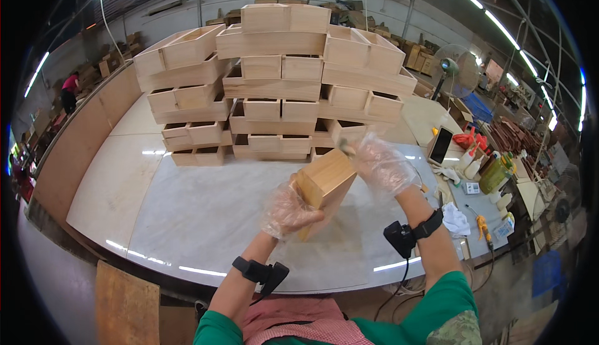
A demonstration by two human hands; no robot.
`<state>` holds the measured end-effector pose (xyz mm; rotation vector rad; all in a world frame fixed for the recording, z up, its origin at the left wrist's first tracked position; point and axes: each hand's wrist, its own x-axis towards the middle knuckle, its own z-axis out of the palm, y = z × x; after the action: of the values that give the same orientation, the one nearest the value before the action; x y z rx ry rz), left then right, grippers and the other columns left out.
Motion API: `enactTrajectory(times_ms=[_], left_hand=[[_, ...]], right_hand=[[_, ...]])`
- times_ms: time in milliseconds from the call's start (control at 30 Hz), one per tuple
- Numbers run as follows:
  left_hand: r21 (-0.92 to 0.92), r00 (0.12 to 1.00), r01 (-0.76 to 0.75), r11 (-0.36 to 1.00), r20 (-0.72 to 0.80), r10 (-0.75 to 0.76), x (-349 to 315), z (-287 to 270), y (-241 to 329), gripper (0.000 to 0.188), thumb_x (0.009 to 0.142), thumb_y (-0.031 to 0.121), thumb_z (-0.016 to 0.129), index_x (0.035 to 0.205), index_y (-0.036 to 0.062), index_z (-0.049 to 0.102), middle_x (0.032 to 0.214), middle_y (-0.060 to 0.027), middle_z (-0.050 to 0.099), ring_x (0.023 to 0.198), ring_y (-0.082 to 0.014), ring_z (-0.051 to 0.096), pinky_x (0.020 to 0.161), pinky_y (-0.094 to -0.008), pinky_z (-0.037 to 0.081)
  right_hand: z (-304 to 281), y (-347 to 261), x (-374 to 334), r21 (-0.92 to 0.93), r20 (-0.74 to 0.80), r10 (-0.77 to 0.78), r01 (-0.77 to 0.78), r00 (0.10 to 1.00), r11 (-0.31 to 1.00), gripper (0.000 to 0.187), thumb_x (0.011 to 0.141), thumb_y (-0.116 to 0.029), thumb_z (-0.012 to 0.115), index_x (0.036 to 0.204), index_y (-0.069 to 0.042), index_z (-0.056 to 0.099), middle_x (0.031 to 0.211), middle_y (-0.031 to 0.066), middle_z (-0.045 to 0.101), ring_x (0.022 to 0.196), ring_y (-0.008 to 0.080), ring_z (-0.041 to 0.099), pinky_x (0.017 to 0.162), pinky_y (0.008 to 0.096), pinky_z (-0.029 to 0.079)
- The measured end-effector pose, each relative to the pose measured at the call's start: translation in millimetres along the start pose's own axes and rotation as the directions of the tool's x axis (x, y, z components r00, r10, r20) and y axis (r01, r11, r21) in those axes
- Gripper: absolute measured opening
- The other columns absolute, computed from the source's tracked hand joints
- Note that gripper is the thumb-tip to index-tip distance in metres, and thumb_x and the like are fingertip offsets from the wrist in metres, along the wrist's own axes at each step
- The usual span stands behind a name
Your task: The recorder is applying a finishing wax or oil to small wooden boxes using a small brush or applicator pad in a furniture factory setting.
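A pale wooden box (326, 179), perhaps a small drawer, is held tilted above the table, a smooth side facing up. My left hand (288, 211), in a clear plastic glove, grips it from the left with the fingers closed round its edge. My right hand (385, 165), gloved the same way, is at the box's far right corner. Its fingers look bent around a small greyish thing (345, 146), blurred by motion; I cannot make out what it is. Behind the box rise stacks of similar wooden boxes (281, 109), some with a divider inside.
The grey-white table (187, 220) has a raised wooden board (93, 139) along its left side. On the right lie a phone (440, 145), white bottles (472, 169), a yellow-green jug (496, 173), a white cloth (455, 220) and a yellow-handled tool (483, 228). A fan (454, 69) stands beyond.
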<state>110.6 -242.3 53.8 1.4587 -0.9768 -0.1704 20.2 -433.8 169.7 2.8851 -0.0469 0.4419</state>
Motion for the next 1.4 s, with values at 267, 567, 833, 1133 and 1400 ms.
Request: enactTrajectory(times_ms=[267,567,833,1133,1400], left_hand=[[-0.197,0.994,0.015,0.98,-0.106,-0.036,-11.6,7.2,-13.8,0.076,0.065,0.024,0.081,0.127,0.0024,0.041,0.114,-0.0118,0.059,0.107,-0.0234,0.058,0.093,-0.0354,0.047],[-0.715,0.708,0.19,0.673,-0.375,-0.598,-63.5,15.0,-38.8,0.043,0.087,0.026,0.068,0.12,0.0067,0.048,0.107,-0.0035,0.057,0.09,-0.0157,0.058,0.072,-0.0288,0.048],[-0.278,0.68,0.731,0.623,0.222,-0.699,-172.1,-3.9,-16.1,0.044,0.085,0.029,0.071,0.115,0.0006,0.055,0.116,-0.01,0.057,0.094,-0.0223,0.06,0.081,-0.0358,0.052],[0.585,0.916,0.361,0.726,-0.075,-0.395,-183.7,-75.6,-35.3,0.11,0.055,0.047,0.089,0.137,-0.0032,0.035,0.129,-0.0177,0.049,0.12,-0.0286,0.05,0.102,-0.037,0.042],[0.379,0.914,0.381,0.843,-0.02,-0.404,-153.6,-42.5,-49.0,0.127,0.045,0.047,0.093,0.141,-0.0045,0.026,0.136,-0.0173,0.045,0.128,-0.027,0.044,0.109,-0.0346,0.035]], right_hand=[[57.6,58.8,-90.7,0.29,-0.148,0.254,-0.204,0.956,0.935,0.024,0.087,-0.011,0.054,0.108,-0.008,0.065,0.092,0.0128,0.066,0.082,0.0237,0.064,0.071,0.0347,0.052],[130.4,-20.7,-128.0,0.951,0.124,0.583,-0.263,0.803,0.161,0.028,0.089,-0.021,0.061,0.109,-0.002,0.064,0.075,0.0055,0.062,0.068,0.0118,0.055,0.063,0.0273,0.046],[165.5,-48.2,-125.2,0.659,0.03,0.353,-0.285,0.935,0.696,0.031,0.088,-0.018,0.055,0.117,-0.009,0.059,0.076,0.0188,0.063,0.068,0.0364,0.06,0.062,0.0413,0.047],[171.3,-109.2,-114.6,0.538,-0.087,-0.064,0.101,0.994,0.837,0.019,0.09,-0.019,0.055,0.105,-0.008,0.059,0.095,0.0135,0.061,0.082,0.0268,0.06,0.068,0.0365,0.051],[247.5,-43.9,-96.8,0.639,-0.303,0.069,0.149,0.951,0.754,0.034,0.095,-0.029,0.05,0.122,-0.009,0.054,0.113,0.0107,0.06,0.092,0.023,0.063,0.071,0.0362,0.055]])
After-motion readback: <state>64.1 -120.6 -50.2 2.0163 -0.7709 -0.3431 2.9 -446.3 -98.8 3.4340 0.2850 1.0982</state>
